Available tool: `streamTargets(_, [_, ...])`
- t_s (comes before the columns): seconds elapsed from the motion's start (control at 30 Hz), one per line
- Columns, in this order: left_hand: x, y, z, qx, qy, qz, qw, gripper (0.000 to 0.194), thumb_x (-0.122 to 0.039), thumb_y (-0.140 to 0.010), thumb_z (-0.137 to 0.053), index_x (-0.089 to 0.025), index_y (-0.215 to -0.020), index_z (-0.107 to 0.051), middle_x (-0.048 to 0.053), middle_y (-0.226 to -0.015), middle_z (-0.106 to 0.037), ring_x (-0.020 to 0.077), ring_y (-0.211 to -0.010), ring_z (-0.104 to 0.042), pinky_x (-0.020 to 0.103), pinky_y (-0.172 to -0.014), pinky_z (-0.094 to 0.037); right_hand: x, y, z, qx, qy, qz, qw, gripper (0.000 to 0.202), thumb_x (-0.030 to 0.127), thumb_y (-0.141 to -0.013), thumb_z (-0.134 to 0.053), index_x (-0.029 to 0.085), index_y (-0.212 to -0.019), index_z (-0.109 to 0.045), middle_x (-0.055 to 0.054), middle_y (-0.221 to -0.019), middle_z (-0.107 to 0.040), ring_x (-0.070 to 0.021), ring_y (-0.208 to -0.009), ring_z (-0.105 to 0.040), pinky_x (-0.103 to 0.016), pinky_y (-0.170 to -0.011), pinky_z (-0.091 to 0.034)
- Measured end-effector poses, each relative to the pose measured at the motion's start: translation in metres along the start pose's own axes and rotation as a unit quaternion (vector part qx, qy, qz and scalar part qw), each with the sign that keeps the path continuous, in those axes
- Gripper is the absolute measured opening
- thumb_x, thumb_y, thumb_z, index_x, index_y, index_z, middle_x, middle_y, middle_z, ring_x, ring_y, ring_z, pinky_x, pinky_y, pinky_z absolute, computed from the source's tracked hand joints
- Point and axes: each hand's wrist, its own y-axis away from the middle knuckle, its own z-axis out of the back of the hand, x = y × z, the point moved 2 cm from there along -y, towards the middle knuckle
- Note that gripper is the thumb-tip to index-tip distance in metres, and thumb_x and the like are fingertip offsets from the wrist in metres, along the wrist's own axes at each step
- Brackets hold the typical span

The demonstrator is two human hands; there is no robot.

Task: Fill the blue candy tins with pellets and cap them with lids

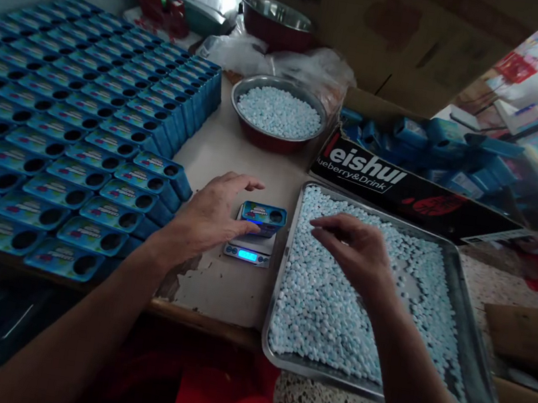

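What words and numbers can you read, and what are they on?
"eishui", after an unclear red letter: on the black box.
"ueberry&Drink", its start not clear: same black box.
Scale: its lit number is too blurred.
Blue packs: printing too small.
Big cardboard box: faint letters, unreadable.

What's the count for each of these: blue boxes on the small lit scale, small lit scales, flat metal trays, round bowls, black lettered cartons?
Blue box on the scale: 1
Small lit scale: 1
Flat metal tray: 1
Round bowls: 2 (filled bowl, rear bowl)
Black lettered carton: 1
Total: 6
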Motion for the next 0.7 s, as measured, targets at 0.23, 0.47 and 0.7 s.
streamTargets(0.23, [0.002,-0.003,-0.004,0.001,-0.024,-0.029,0.999,0.052,-0.029,-0.078,-0.077,-0.023,-0.128,-0.060,0.007,-0.130,-0.063,0.0280,-0.124,-0.058,0.045,-0.108,-0.045,0.030,-0.039,-0.027,0.035,0.018,0.088,0.995,0.012,0.023,-0.087,-0.069,0.020,-0.094,-0.079,-0.003,-0.082,-0.073,-0.0136,-0.070,-0.060,-0.027,-0.068,-0.047])
streamTargets(0.47, [0.005,-0.011,-0.021,0.003,-0.059,-0.021,0.998,0.054,-0.028,-0.074,-0.080,-0.021,-0.125,-0.061,0.009,-0.127,-0.064,0.0287,-0.119,-0.059,0.045,-0.104,-0.047,0.015,-0.045,-0.040,0.055,-0.013,0.085,0.995,0.015,0.028,-0.087,-0.071,0.021,-0.097,-0.080,-0.003,-0.084,-0.073,-0.0141,-0.072,-0.061,-0.028,-0.070,-0.047])
streamTargets(0.7, [-0.012,-0.028,-0.032,0.092,-0.134,-0.070,0.984,0.029,-0.015,-0.082,-0.066,-0.023,-0.110,-0.068,0.007,-0.111,-0.071,0.0260,-0.107,-0.064,0.038,-0.094,-0.050,-0.022,-0.026,-0.002,-0.070,-0.071,-0.038,0.994,0.031,0.044,-0.092,-0.065,0.021,-0.108,-0.078,-0.006,-0.101,-0.077,-0.0219,-0.091,-0.070,-0.036,-0.083,-0.053])
